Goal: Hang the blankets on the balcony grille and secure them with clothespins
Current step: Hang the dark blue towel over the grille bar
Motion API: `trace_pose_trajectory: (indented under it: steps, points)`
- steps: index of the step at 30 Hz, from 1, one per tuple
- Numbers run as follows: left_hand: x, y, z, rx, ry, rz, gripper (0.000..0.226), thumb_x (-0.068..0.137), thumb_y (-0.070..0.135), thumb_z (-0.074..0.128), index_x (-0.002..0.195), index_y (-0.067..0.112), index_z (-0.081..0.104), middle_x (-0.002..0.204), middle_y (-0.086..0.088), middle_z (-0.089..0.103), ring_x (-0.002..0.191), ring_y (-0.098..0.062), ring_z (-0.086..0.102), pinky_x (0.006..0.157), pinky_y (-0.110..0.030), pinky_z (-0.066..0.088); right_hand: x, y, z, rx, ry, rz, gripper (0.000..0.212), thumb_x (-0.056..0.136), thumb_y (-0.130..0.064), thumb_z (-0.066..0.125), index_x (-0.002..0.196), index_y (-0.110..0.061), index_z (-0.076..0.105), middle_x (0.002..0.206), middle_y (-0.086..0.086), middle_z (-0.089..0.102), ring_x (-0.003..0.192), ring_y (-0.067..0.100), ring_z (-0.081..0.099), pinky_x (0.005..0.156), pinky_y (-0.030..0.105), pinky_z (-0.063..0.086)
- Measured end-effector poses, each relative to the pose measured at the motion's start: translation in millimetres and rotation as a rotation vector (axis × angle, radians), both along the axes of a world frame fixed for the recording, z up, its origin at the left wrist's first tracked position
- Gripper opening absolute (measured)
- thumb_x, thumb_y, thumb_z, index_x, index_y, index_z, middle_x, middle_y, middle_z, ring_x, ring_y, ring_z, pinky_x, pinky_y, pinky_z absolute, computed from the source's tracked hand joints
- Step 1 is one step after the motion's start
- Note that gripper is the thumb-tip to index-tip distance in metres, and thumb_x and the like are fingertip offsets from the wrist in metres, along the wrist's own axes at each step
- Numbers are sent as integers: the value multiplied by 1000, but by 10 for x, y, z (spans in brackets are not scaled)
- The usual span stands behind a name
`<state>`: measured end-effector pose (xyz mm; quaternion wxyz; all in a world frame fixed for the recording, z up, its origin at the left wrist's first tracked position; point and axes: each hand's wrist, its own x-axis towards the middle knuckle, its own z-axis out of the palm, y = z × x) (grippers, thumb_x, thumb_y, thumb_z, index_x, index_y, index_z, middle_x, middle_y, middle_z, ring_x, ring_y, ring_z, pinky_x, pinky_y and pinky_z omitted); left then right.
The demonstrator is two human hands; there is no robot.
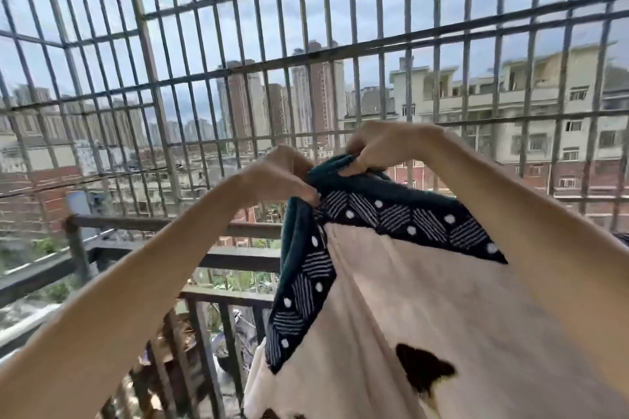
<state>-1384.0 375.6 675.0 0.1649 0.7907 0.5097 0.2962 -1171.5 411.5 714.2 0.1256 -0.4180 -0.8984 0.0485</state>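
A cream blanket (391, 299) with a dark border of white stripes and dots and a teal underside hangs from both my hands in the lower right of the head view. My left hand (282, 173) grips the blanket's top corner from the left. My right hand (381, 146) pinches the same teal edge just to the right, fingers curled over it. Both hands are raised in front of the metal balcony grille (218, 71), which fills the view behind them. The blanket does not touch the grille. No clothespins are in view.
A dark metal railing (238, 258) runs across below the hands, with a wooden rail (136, 223) just behind it. A corner post of the grille (149, 78) stands at the left. Beyond the bars are apartment buildings.
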Motion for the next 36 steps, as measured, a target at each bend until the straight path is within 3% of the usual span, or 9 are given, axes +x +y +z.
trace_pose_trajectory:
  steps: [9, 12, 16, 20, 23, 26, 30, 34, 36]
  points:
    - [-349, 812, 466, 520, -104, 156, 26, 65, 11, 87, 90, 7, 78, 80, 0, 74, 69, -11, 68, 56, -15, 52, -574, 631, 132, 391, 280, -209, 7, 89, -6, 58, 90, -12, 59, 79, 1, 58, 69, 13, 57, 53, 17, 38]
    - [-300, 1172, 56, 367, 172, 209, 19, 71, 19, 85, 86, 11, 76, 83, -1, 72, 76, -15, 69, 60, -17, 52, -536, 772, -128, 141, -13, -406, 9, 89, -2, 56, 87, -10, 61, 87, 6, 62, 76, 23, 63, 54, 24, 46]
    - [-483, 1325, -423, -83, 554, 228, 27, 77, 13, 76, 102, 5, 71, 105, -9, 72, 98, -23, 67, 86, -37, 57, -483, 743, -614, -451, -308, -525, 47, 91, -5, 59, 137, -6, 49, 124, 16, 63, 85, 25, 72, 84, 38, 59]
    - [-794, 1176, -468, -208, 492, 123, 13, 80, 12, 74, 91, 5, 75, 94, -6, 73, 79, -17, 62, 72, -31, 57, -531, 514, -604, -425, -240, -399, 39, 91, -6, 60, 130, -11, 57, 117, 2, 64, 84, 17, 68, 77, 30, 60]
    - [-981, 981, -437, -232, 377, 27, 6, 79, 20, 76, 74, 18, 74, 90, 0, 72, 87, -20, 64, 83, -35, 53, -690, 231, -522, -311, -293, -330, 33, 92, -17, 61, 125, -17, 61, 105, -9, 64, 96, 14, 67, 87, 31, 56]
    - [-1078, 805, -429, -107, 316, -6, 14, 87, 35, 69, 81, 23, 70, 91, 6, 68, 93, -17, 63, 85, -37, 48, -866, -8, -476, -156, -301, -296, 40, 92, -7, 53, 130, -21, 59, 124, -4, 62, 110, 15, 59, 101, 37, 45]
    - [-1181, 568, -478, 127, 85, -64, 16, 94, 21, 62, 97, 8, 72, 85, 1, 70, 78, -18, 67, 68, -23, 56, -985, -233, -451, -135, -45, -266, 42, 89, 0, 56, 122, -25, 62, 120, -6, 63, 106, 10, 58, 105, 38, 43]
    - [-1285, 243, -749, 658, -112, 130, 19, 97, 23, 54, 91, 11, 68, 80, 5, 67, 60, -9, 59, 54, -21, 50, -1112, -406, -574, -136, 69, -188, 19, 90, -52, 56, 99, -44, 70, 109, -5, 69, 103, 21, 64, 101, 47, 45]
    - [-1337, 7, -1038, 726, -232, 167, 33, 95, 39, 46, 74, 16, 59, 62, 13, 53, 50, -6, 46, 48, -23, 38, -1155, -454, -667, -150, -7, -193, 44, 75, -76, 56, 101, -43, 70, 107, 7, 71, 99, 26, 66, 97, 48, 47]
